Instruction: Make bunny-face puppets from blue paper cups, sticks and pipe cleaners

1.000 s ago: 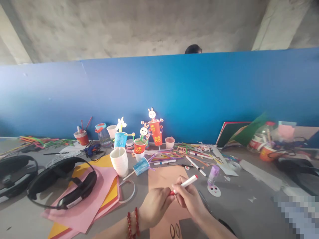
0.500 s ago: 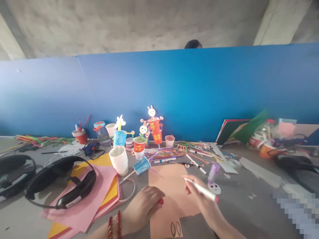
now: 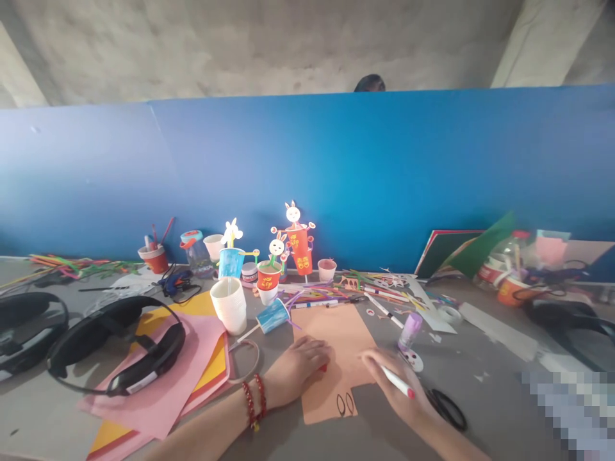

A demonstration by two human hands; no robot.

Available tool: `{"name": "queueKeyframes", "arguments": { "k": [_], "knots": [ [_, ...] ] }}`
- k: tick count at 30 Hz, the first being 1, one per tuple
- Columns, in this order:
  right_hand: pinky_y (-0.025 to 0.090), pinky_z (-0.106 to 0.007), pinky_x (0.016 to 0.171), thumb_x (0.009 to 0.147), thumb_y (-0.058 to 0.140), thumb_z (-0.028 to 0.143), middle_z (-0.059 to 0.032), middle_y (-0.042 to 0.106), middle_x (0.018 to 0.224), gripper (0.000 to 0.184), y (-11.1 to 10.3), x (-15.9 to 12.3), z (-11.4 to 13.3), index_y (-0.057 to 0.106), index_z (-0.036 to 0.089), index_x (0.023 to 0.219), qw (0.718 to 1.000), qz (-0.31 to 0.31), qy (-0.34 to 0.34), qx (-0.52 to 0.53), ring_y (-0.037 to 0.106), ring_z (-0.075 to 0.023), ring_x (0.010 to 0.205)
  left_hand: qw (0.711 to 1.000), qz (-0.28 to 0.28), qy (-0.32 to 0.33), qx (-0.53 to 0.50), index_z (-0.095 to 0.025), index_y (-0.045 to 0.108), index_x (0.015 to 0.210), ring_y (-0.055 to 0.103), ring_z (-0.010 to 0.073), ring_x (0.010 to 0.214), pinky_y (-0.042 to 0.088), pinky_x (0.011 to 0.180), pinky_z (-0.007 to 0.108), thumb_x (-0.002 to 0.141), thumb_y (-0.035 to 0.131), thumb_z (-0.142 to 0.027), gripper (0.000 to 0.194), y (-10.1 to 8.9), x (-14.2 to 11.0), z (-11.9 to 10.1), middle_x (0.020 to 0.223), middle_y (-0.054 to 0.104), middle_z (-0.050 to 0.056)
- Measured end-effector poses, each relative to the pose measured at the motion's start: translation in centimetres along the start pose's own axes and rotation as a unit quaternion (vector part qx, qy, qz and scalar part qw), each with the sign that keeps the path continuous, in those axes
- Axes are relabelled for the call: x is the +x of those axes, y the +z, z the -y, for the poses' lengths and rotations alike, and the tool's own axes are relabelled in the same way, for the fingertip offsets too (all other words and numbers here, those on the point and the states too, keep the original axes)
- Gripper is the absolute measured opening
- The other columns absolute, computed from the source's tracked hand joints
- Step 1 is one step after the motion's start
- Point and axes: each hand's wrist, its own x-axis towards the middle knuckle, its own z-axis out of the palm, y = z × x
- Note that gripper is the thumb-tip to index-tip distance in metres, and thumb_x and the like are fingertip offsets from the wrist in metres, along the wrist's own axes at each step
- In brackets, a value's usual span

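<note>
A peach-orange sheet of paper (image 3: 343, 326) lies before me, with two pointed ovals drawn near its lower edge. My left hand (image 3: 300, 368) rests flat-palmed on its left side, wearing red beaded bracelets. A small red piece, apparently a marker cap (image 3: 323, 367), is tucked by its fingers. My right hand (image 3: 391, 384) grips a white marker (image 3: 396, 381) with a red end, at the sheet's right side. Its tip is hidden behind the fingers. Just beyond that hand are a purple glue stick (image 3: 410, 330) and a white paper face (image 3: 414, 360).
Paper-cup rabbit figures (image 3: 302, 250) and stacked white cups (image 3: 229, 306) stand ahead. A blue cup (image 3: 273, 316) lies on its side. Black headsets (image 3: 144, 374) and pink paper (image 3: 166, 410) are on the left. A black loop (image 3: 449, 410) is by my right wrist. A blue partition (image 3: 336, 173) stands behind.
The orange sheet has moved away from me, bringing its lower edge into view. My left hand went forward and right with it. My right hand moved slightly right, revealing the black loop.
</note>
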Motion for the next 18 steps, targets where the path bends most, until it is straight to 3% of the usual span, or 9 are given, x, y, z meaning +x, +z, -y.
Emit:
{"name": "queueKeyframes", "arguments": {
  "k": [2,5,8,13,18],
  "knots": [
    [0.045,-0.028,0.06,0.096,0.046,0.039,0.0024,0.057,0.063,0.023,1.3,-0.3,1.2,0.063,0.023,0.092,0.994,0.029,0.053,0.094,0.055,-0.0175,0.059,1.0,-0.012,-0.009,0.016,-0.024,0.05,0.139,0.05,0.0243,0.135,0.03,0.117,0.05,0.096,0.047,-0.019,0.043,0.0,-0.1,-0.1,0.138,0.062,0.009],
    [0.036,-0.023,0.051,0.089,0.055,0.035,0.0082,0.044,0.056,0.018,2.7,-0.9,2.0,0.05,0.023,0.077,0.98,0.036,0.09,0.174,0.043,-0.0122,0.05,0.999,0.003,0.028,0.018,-0.027,0.046,0.143,0.051,0.0223,0.134,0.032,0.117,0.045,0.1,0.043,-0.021,0.043,-0.3,-0.5,0.1,0.141,0.06,0.009],
    [0.035,-0.023,0.051,0.087,0.062,0.037,0.0063,0.052,0.059,0.025,3.0,-1.1,2.1,0.046,0.023,0.073,0.975,0.061,0.092,0.193,0.048,-0.0124,0.053,0.994,0.05,0.09,0.024,-0.033,0.049,0.14,0.046,0.0214,0.139,0.029,0.118,0.043,0.102,0.042,-0.025,0.04,-0.6,-1.0,0.8,0.144,0.058,0.004],
    [0.041,-0.023,0.055,0.089,0.062,0.045,0.0015,0.066,0.068,0.027,2.4,-0.5,2.8,0.05,0.023,0.078,0.965,0.107,0.107,0.215,0.06,-0.0157,0.062,0.994,0.041,0.081,0.066,-0.038,0.056,0.134,0.043,0.0244,0.14,0.027,0.118,0.048,0.1,0.046,-0.023,0.039,0.2,-1.2,2.1,0.149,0.053,0.004],
    [0.038,-0.023,0.055,0.089,0.057,0.032,0.0041,0.058,0.062,0.02,2.6,-0.5,2.2,0.051,0.022,0.073,0.966,0.098,0.098,0.219,0.053,-0.0134,0.057,0.994,0.024,0.067,0.081,-0.039,0.058,0.133,0.044,0.0252,0.14,0.03,0.117,0.05,0.1,0.047,-0.021,0.039,0.5,-1.3,2.3,0.149,0.052,0.006]
  ]
}}
